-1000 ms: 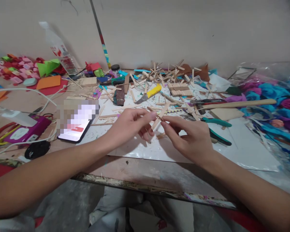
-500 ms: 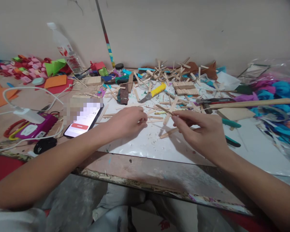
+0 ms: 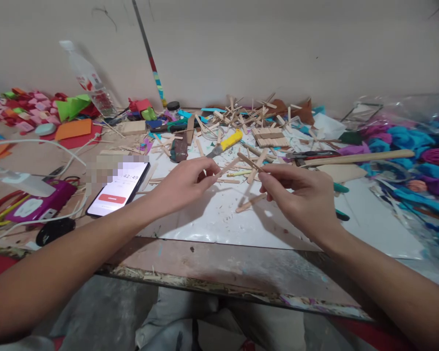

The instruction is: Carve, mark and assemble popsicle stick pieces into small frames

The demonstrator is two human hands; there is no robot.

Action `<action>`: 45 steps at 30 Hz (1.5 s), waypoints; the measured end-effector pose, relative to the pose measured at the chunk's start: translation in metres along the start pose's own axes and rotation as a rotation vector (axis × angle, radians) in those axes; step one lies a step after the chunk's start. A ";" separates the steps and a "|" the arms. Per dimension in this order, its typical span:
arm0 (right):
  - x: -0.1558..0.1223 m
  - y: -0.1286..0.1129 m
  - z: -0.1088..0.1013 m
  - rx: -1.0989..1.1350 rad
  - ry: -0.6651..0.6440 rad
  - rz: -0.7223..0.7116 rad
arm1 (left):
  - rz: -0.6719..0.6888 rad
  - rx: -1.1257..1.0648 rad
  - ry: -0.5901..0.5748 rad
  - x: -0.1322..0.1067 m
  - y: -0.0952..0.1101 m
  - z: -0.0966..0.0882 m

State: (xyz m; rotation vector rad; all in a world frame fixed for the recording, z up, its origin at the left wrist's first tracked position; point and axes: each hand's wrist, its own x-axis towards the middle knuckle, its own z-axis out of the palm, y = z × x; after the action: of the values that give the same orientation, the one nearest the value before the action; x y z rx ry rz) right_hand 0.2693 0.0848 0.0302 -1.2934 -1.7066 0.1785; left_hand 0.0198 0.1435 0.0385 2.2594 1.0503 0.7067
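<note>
My left hand (image 3: 188,183) pinches a thin wooden craft stick (image 3: 229,167) between thumb and forefinger, its free end pointing right. Facing it, my right hand (image 3: 302,195) grips another narrow wooden stick (image 3: 248,160), which slants up and left from the fingertips. The two free ends are close together; I cannot tell whether they touch. Behind the right fingertips, flat sticks (image 3: 258,165) cross in an X beside a pale green pen-like tool (image 3: 240,173). One more loose stick (image 3: 249,203) lies on the white sheet (image 3: 205,226) under my hands.
A yellow-handled utility knife (image 3: 229,141) lies near a heap of stick pieces (image 3: 241,114). A phone (image 3: 120,190) is left of my left forearm, with a purple power block (image 3: 40,202) beyond it. Green-handled pliers (image 3: 341,188) are partly hidden behind my right hand.
My left hand has turned, and a stick now shows in its pinch. My right hand keeps its stick at nearly the same spot. The camera view has shifted slightly.
</note>
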 end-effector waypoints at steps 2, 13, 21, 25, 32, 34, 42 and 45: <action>0.000 -0.001 0.000 0.004 -0.004 -0.008 | -0.052 -0.154 0.016 -0.002 0.007 0.001; -0.004 -0.014 0.002 0.129 -0.146 0.035 | -0.151 -0.581 0.057 -0.005 0.015 0.015; -0.004 -0.015 0.001 0.144 -0.164 0.039 | -0.150 -0.638 0.023 -0.006 0.016 0.016; -0.004 -0.014 0.001 0.142 -0.130 0.056 | -0.129 -0.588 0.062 -0.007 0.017 0.011; 0.008 -0.005 -0.003 0.207 0.030 0.226 | -0.018 -0.408 0.387 -0.002 0.005 -0.005; 0.011 -0.003 -0.004 0.223 0.062 0.249 | -0.058 -0.263 0.371 -0.002 0.005 -0.004; 0.008 -0.005 -0.003 0.194 0.070 0.217 | 0.092 0.153 0.182 0.000 -0.002 0.006; 0.006 -0.005 0.000 0.178 0.054 0.189 | 0.159 0.380 0.043 0.004 -0.016 0.015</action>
State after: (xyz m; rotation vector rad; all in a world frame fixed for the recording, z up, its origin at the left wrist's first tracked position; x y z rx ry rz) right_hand 0.2657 0.0873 0.0366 -1.3127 -1.4866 0.3936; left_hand 0.0234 0.1516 0.0183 2.6873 1.1094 0.6667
